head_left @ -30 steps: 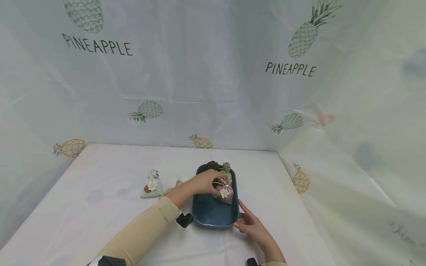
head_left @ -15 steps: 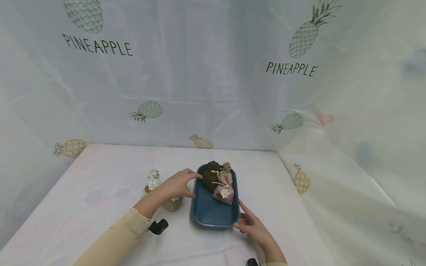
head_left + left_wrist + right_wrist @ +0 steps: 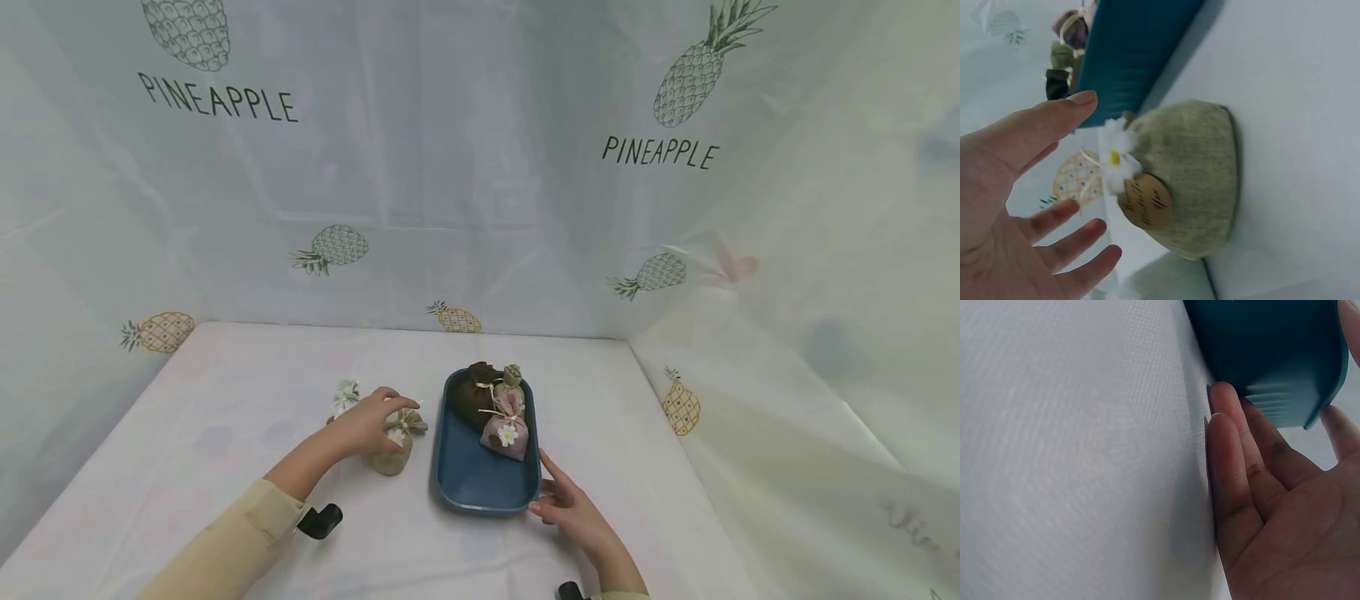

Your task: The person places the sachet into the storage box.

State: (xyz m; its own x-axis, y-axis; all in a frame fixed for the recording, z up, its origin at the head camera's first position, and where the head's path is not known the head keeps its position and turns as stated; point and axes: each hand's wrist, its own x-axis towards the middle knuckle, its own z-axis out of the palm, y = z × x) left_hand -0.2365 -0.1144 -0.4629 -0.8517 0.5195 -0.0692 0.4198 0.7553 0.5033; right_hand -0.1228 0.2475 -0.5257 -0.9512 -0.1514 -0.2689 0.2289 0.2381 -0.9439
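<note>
My left hand [image 3: 367,427] is spread around the neck of an olive-green drawstring sachet [image 3: 388,463] on the table. In the left wrist view its fingers and thumb are apart, beside the sachet's white flower and round tan tag [image 3: 1146,201]. My right hand [image 3: 573,512] touches the near right corner of a blue tray [image 3: 480,492], its fingers extended against the outer wall. Inside the tray lie a dark brown sachet [image 3: 468,407], a pink one [image 3: 506,442] with a white flower, and a greenish one [image 3: 512,377] partly covered by the pink.
A white sachet [image 3: 346,395] stands behind my left hand, mostly hidden by it. White cloth [image 3: 262,392] covers the table, and a pineapple-print curtain [image 3: 480,167] rises along its back and sides. The tray's near half has bare floor.
My left hand has let go of the pink sachet in the tray, then moved left out of it to the olive-green sachet. The right hand stays at the tray's corner.
</note>
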